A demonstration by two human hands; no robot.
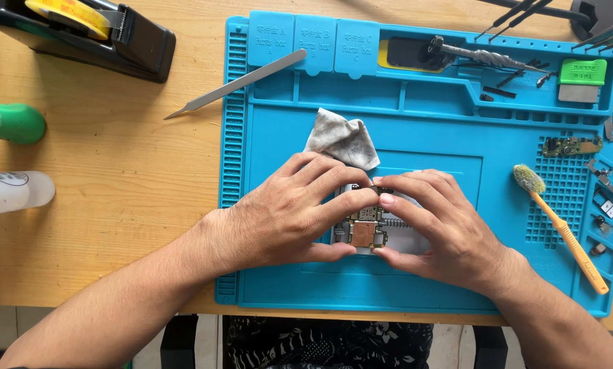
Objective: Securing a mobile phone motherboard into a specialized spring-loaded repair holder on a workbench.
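— What is being held at the middle of the blue mat [286, 273]?

— A small opened device with a bare circuit board [365, 229] is being gripped from both sides, low on the mat's central field. It is being pinched by the left hand [289, 215], thumb at its lower edge and fingers [344, 201] curled over its top. The right hand [440, 225] is being pressed against the other side in the same way, its fingers [402, 205] bunched together and meeting the left ones above the board.

— And what is lying around it?

— A crumpled grey cloth [344, 137] is being partly covered by the left knuckles, just behind the device. An orange-handled brush [563, 229] is lying to the right on the mat, well apart from the hands. Metal tweezers [235, 85] are lying across the mat's upper left edge, half on the wooden worktop [115, 205]. A black tape dispenser [88, 31] is standing at the worktop's far left corner.
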